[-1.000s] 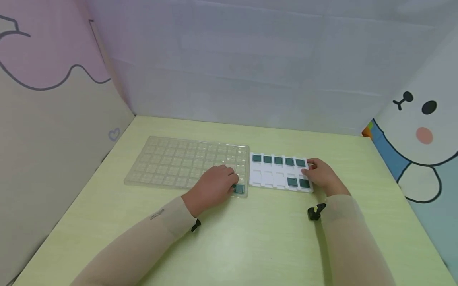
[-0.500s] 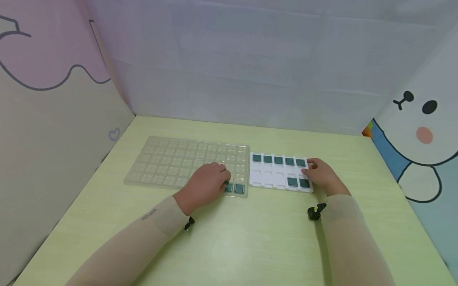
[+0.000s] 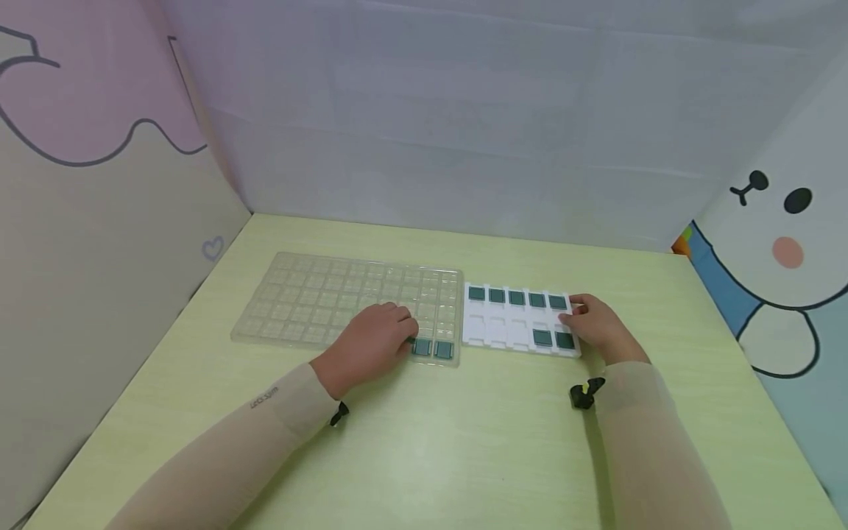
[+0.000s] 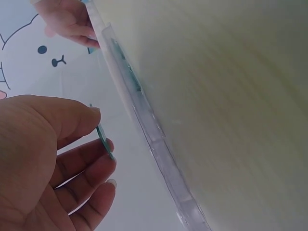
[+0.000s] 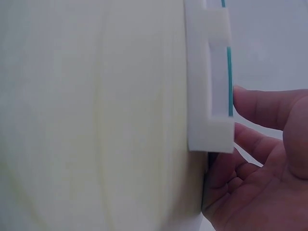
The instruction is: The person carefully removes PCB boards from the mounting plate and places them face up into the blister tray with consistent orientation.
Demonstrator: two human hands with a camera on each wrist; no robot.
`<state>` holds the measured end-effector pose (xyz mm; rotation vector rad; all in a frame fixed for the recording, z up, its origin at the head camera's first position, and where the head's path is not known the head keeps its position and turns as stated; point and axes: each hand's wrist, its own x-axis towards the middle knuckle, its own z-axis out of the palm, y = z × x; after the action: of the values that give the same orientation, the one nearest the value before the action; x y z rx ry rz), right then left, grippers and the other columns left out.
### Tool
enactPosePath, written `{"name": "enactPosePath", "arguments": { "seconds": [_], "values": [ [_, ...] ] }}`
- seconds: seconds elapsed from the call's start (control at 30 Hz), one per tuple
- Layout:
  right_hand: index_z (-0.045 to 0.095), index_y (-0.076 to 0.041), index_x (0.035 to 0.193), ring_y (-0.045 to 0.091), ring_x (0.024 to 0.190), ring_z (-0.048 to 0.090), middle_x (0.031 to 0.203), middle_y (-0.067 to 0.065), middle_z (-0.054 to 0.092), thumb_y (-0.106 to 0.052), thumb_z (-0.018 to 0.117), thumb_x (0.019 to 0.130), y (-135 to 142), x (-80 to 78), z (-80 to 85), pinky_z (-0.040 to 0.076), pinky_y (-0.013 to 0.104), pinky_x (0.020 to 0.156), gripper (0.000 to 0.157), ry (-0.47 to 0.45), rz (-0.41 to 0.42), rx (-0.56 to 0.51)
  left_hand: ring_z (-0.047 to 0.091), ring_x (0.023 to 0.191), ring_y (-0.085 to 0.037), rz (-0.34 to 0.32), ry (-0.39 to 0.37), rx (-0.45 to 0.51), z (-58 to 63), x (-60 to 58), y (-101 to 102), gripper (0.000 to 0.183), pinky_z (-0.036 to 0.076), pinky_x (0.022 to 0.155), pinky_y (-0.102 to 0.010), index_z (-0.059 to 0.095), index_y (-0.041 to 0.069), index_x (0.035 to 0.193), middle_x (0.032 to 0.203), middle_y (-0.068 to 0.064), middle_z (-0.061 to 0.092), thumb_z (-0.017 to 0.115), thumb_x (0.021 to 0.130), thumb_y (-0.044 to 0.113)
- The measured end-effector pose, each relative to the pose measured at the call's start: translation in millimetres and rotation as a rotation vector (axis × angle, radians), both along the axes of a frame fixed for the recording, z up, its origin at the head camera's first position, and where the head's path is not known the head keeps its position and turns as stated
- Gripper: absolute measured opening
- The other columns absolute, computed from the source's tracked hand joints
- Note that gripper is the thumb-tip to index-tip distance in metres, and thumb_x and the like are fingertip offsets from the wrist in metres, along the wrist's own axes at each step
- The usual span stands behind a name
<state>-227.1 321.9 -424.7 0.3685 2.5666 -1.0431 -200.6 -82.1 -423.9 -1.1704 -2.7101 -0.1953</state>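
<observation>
My left hand point(image 3: 371, 344) pinches a thin green square piece point(image 4: 103, 140) on edge between thumb and fingers, seen in the left wrist view. It is over the front right part of the clear plastic compartment tray point(image 3: 298, 294). In that tray's front right corner lie two dark green squares point(image 3: 444, 350), just right of my fingers. My right hand point(image 3: 599, 329) holds the right end of a white tray point(image 3: 497, 331), its thumb near a green square in the right wrist view. The white tray has a full back row of green squares point(image 3: 517, 297) and two more at front right.
Both trays lie side by side on a pale yellow table point(image 3: 437, 442), nearly touching. A white cloth wall point(image 3: 424, 132) stands behind, and printed panels point(image 3: 782, 294) border the left and right sides.
My left hand has shifted left along the clear tray's front row, uncovering a second green square beside the corner one. The right hand and the white tray stay in place.
</observation>
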Motion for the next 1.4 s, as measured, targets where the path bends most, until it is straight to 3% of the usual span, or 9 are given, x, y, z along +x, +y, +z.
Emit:
{"name": "enactPosePath", "arguments": {
  "seconds": [0.4,0.8,1.4],
  "values": [
    [0.025,0.002,0.159,0.045,0.132,0.038,0.154,0.031,0.033,-0.031,0.056,0.106,0.5,0.4,0.5,0.031,0.063,0.113,0.069,0.005,0.009,0.005,0.058,0.083,-0.016,-0.003,-0.043,0.017,-3.0,-2.4,-9.0,0.013,0.05,0.078,-0.031,0.07,0.016,0.094,0.092,0.005,0.065,0.077,0.089,0.006],
    [0.025,0.001,0.16,0.046,0.136,0.037,0.157,0.031,0.032,-0.029,0.055,0.106,0.0,-1.0,-0.1,0.03,0.063,0.114,0.068,0.005,0.006,-0.002,0.057,0.083,-0.015,-0.012,-0.065,-0.015,-3.6,-4.7,-9.5,0.013,0.05,0.077,-0.03,0.069,0.016,0.091,0.09,0.006,0.064,0.077,0.09,0.007],
    [0.024,0.0,0.16,0.045,0.135,0.037,0.156,0.031,0.032,-0.029,0.055,0.107,-0.3,-0.7,-1.9,0.03,0.063,0.114,0.068,0.001,-0.001,-0.005,0.053,0.081,-0.014,0.011,-0.158,-0.092,-2.1,-7.0,-4.5,0.01,0.047,0.074,-0.029,0.068,0.017,0.094,0.09,0.007,0.061,0.075,0.092,0.01]
  ]
}}
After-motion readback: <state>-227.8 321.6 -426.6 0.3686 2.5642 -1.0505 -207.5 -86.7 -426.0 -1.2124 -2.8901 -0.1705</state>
